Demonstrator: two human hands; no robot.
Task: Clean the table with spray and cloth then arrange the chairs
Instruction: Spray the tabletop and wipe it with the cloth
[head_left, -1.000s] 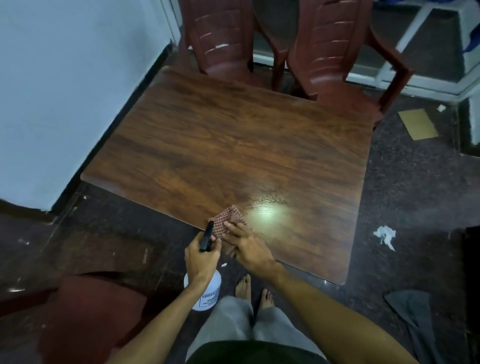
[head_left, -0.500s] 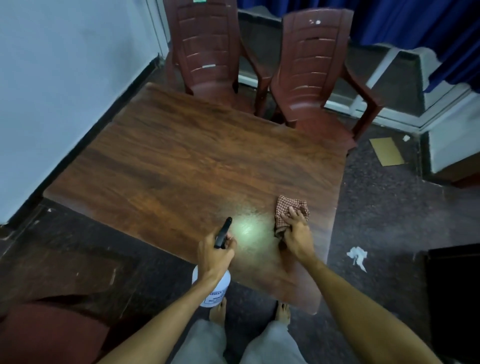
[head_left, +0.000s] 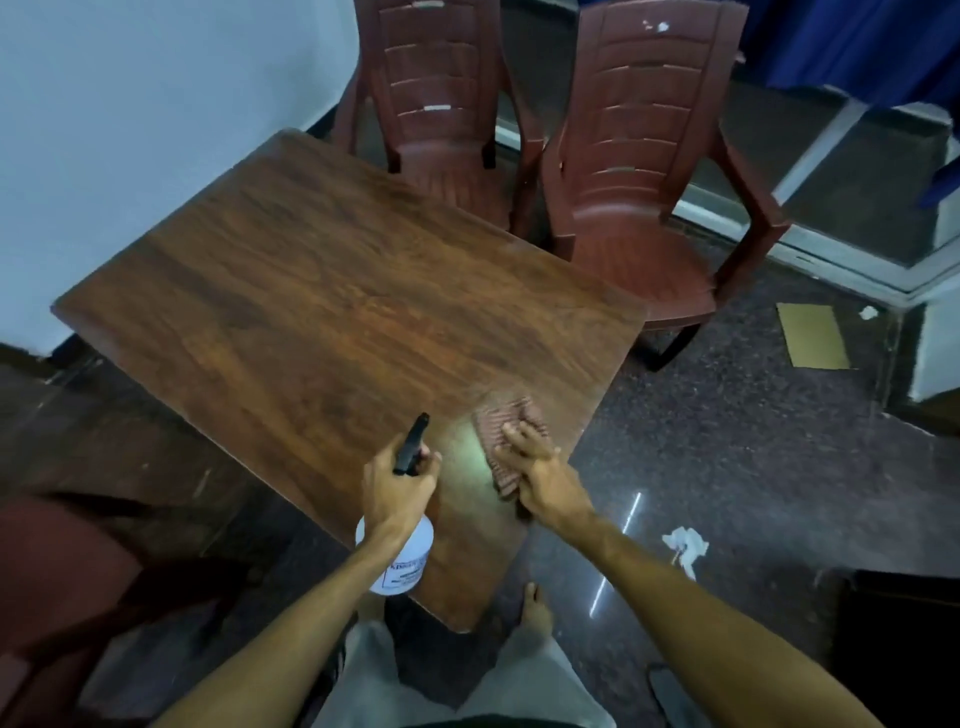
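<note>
The person's left grip (head_left: 397, 486) is curled tight round the top of the spray bottle (head_left: 402, 561). The bottle is white with a black spray head. The black head pokes up out of the fist and points across the table (head_left: 337, 312). The white part hangs under the hand, over the near edge of the table.

The right grip (head_left: 540, 473) is spread flat, with the fingers straight. It presses down on the cloth (head_left: 506, 421). The cloth is red and white, with little squares on it. It lies bunched on the table near the right edge, just beside the bottle hand. A shiny spot of light sits on the wood between the two hands.

The table is brown wood, and one corner of it points at the person.

Two dark red plastic chairs stand at the far side of the table. The left chair (head_left: 441, 104) and the right chair (head_left: 639, 156) stand side by side, with their seats facing the table. Part of another red chair (head_left: 52, 571) shows at the bottom left.

The floor (head_left: 727, 467) is dark and shiny. A scrap of white paper (head_left: 685, 545) lies on it to the right of the table. A flat brown card (head_left: 813, 335) lies farther off, near the right chair. One bare foot (head_left: 535, 608) shows by the near corner of the table.
</note>
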